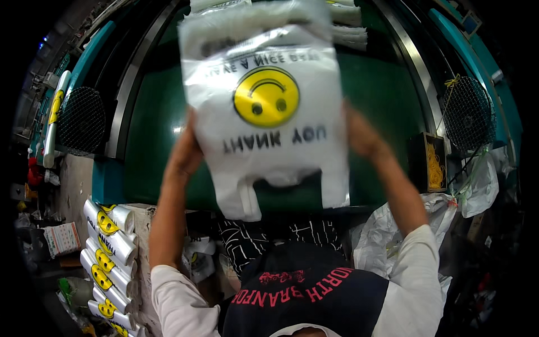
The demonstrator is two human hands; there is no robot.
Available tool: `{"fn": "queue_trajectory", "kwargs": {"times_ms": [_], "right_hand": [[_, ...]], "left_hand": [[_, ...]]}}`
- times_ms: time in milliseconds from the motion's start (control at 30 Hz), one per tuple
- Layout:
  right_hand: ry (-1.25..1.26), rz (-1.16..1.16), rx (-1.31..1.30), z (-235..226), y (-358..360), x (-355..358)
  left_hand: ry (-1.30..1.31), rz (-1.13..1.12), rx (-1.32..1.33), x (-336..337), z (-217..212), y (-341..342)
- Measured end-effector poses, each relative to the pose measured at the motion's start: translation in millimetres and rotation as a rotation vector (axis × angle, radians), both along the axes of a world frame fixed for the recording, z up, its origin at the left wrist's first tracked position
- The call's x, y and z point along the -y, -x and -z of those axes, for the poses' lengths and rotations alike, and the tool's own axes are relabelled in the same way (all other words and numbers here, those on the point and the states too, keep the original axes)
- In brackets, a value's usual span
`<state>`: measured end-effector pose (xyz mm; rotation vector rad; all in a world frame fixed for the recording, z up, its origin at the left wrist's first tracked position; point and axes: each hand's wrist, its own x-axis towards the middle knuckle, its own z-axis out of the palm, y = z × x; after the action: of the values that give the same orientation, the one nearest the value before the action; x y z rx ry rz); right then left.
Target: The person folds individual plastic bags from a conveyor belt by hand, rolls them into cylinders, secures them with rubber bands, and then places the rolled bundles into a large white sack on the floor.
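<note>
Nearest the camera, below the stack of white plastic bags, sits the person's dark shirt front, with a black-and-white patterned cloth just beyond it. To the lower left of the stack, rolled bundles of bags with yellow faces lie piled against a pale block; how many there are is hard to count, since the lowest run off the frame edge. To the lower right, crumpled clear plastic sheeting slumps beside the sleeve.

The left hand grips the stack's left edge, fingers closed behind the bags and hidden, only the back of the hand showing. The right hand clasps the right edge the same way, its fingertips likewise covered. The stack is held up between them, handles hanging down, the yellow smiley print upside down.

Behind the stack lies the green conveyor surface, with what may be more bags at its top, cut off by the frame. A small dark box stands right of the stack.
</note>
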<state>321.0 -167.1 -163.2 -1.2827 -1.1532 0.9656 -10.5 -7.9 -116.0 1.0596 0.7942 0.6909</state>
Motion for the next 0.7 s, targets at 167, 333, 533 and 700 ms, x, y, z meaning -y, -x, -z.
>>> {"fn": "queue_trajectory", "kwargs": {"times_ms": [167, 333, 533, 700], "right_hand": [[0.291, 0.107, 0.321, 25.0, 45.5, 10.8], [0.267, 0.118, 0.224, 44.2, 52.8, 18.9], [0.239, 0.233, 0.509, 50.6, 76.9, 40.9], [0.144, 0.322, 0.908, 36.8, 88.9, 50.1]], "left_hand": [[-0.269, 0.03, -0.421, 19.6, 102.0, 20.5], [-0.934, -0.061, -0.843, 46.4, 89.6, 6.7], [-1.078, 0.045, -1.178, 46.5, 66.5, 17.8], [-1.204, -0.003, -1.107, 53.2, 26.5, 4.2]]}}
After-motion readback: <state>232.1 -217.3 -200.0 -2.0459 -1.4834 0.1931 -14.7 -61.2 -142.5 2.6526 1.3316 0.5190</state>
